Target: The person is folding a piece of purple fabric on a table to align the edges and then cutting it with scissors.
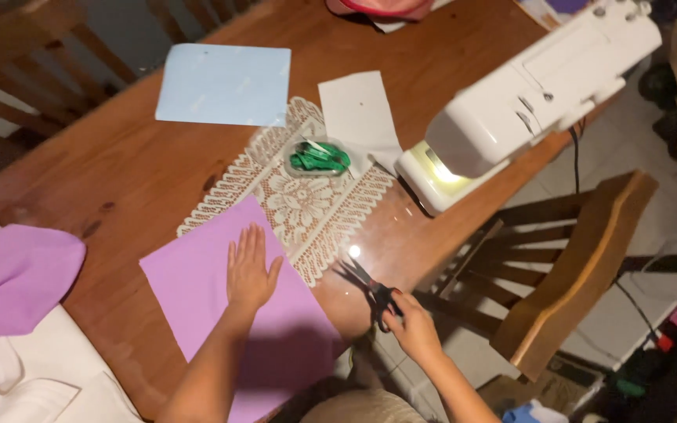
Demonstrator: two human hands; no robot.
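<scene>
Head view: our left hand [250,270] presses flat, fingers spread, on lilac fabric [229,313] while our right hand [410,323] grips black scissors [370,286], blades parted, which must next meet the fabric's edge.

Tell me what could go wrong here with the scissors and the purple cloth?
1. The scissors in the right hand stand open beside the lace runner; a careless snip might catch the lace.
2. The left hand lies flat on the purple fabric; blades coming in could nick its fingers.
3. The fabric hangs over the wooden table edge, so it may slide once that hand lifts.
</scene>
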